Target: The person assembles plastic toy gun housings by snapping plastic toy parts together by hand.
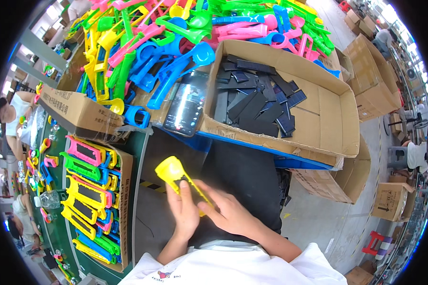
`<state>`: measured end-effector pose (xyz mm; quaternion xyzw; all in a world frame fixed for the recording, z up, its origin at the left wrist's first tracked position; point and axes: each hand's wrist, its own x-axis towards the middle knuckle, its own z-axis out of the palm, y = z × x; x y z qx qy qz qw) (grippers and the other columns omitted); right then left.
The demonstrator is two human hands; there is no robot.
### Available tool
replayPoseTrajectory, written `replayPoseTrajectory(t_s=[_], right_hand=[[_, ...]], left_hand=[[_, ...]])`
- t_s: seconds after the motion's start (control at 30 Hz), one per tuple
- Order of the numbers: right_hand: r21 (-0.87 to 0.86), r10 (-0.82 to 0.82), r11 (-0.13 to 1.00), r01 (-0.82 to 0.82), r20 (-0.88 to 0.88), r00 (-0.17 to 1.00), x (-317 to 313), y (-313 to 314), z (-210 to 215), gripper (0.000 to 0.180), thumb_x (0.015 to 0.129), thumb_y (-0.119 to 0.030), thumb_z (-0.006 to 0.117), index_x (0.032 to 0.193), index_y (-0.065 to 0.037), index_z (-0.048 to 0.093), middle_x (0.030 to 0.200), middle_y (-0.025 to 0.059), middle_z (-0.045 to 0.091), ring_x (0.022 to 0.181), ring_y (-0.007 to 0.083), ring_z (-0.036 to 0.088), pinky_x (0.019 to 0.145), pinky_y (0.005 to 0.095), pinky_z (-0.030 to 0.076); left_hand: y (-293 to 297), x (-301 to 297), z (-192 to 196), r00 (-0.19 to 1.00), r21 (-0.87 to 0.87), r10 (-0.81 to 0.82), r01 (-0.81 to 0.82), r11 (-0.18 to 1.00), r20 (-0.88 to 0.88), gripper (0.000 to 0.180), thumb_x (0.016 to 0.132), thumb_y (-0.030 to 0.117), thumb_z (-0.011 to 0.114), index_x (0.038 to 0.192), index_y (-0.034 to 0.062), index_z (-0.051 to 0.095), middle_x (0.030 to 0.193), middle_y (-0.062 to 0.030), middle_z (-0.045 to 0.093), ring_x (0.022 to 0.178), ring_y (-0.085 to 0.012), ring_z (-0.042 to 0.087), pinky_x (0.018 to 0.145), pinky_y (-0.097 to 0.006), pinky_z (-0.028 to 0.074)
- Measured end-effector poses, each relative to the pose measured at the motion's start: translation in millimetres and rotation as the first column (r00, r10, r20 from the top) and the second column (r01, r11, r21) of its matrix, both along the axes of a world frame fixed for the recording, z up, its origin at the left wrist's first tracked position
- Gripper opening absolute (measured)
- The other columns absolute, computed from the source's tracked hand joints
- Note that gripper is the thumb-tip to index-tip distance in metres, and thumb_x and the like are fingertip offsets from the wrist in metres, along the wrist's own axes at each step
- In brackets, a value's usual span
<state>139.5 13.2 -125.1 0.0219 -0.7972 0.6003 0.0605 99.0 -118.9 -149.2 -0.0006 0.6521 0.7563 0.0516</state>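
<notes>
Head view: both hands, left hand and right hand, pinch one yellow shell.
Done: filled shells boxed left of it.
Left: loose shells and dark panels beyond it.

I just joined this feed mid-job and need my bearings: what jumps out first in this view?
The heap of bright plastic shells in pink, blue, green and yellow fills the top. Right of it, an open cardboard box holds dark flat panels. At lower centre, the left hand and right hand together hold a yellow plastic shell; finished pieces lie in a tray at left.
</notes>
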Motion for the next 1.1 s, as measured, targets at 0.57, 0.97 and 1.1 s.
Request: replayPoseTrajectory(t_s=[0.57, 0.97, 1.1], right_hand=[[0.692, -0.091, 0.697, 0.187, -0.173, 0.981, -115.7, 162.4, 79.1, 0.038, 0.082, -0.018, 0.082, 0.111, 0.002, 0.067, 0.108, 0.0127, 0.064, 0.104, 0.031, 0.061, 0.091, 0.039, 0.048], [-0.035, -0.081, 0.995, 0.095, 0.288, 0.954, -126.0, 189.9, 94.9, 0.014, 0.097, -0.008, 0.069, 0.107, -0.005, 0.06, 0.096, -0.0001, 0.057, 0.081, 0.0059, 0.054, 0.067, 0.0238, 0.043], [-0.132, -0.262, 0.946, 0.295, 0.221, 0.939, -130.8, 156.2, 126.9, 0.02, 0.101, -0.018, 0.06, 0.113, -0.003, 0.062, 0.102, 0.0068, 0.066, 0.073, 0.0048, 0.054, 0.056, 0.0186, 0.038]], left_hand=[[-242.6, 46.5, 125.4, 0.622, -0.478, 0.731, -0.751, 0.455, -0.281, 0.039, 0.1, 0.009, 0.067, 0.136, -0.0015, 0.058, 0.118, -0.0063, 0.069, 0.096, -0.0088, 0.064, 0.084, -0.025, 0.05], [-349.0, 85.4, 123.7, 0.475, -0.657, 0.85, -0.72, 0.226, -0.229, 0.042, 0.091, 0.008, 0.076, 0.129, -0.0056, 0.065, 0.102, -0.0118, 0.074, 0.083, -0.012, 0.068, 0.072, -0.027, 0.053], [-336.2, 70.5, 97.9, 0.553, -0.683, 0.816, -0.663, 0.308, -0.169, 0.044, 0.089, 0.012, 0.079, 0.125, -0.0093, 0.065, 0.101, -0.0106, 0.074, 0.083, -0.013, 0.068, 0.072, -0.029, 0.053]])
